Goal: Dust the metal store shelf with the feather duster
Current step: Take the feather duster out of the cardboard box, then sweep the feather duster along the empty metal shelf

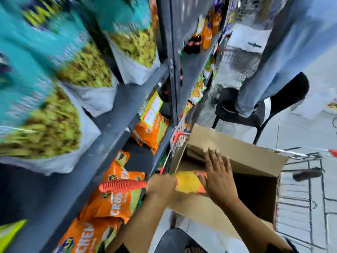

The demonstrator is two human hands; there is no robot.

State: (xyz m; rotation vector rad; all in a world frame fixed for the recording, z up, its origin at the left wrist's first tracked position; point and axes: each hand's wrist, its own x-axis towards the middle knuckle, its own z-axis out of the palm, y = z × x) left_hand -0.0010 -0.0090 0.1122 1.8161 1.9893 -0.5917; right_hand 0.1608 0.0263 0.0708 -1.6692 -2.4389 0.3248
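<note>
The grey metal shelf (116, 110) runs along my left, tilted in this blurred view. My left hand (161, 186) is closed around the feather duster (122, 186); its ribbed orange handle sticks out to the left, above the orange packets on the lower shelf board (144, 157). The duster's feathers are not visible. My right hand (218, 177) rests with fingers spread on an orange and yellow snack packet (187, 182), held over an open cardboard box (235, 148). The packet touches my left hand too.
Large teal snack bags (54, 88) fill the upper shelf and orange packets (113, 203) the lower ones. The box sits in a wire cart (306, 198). A person in jeans (259, 79) stands on a black chair (242, 114) ahead. Soda bottles (207, 35) stand further along.
</note>
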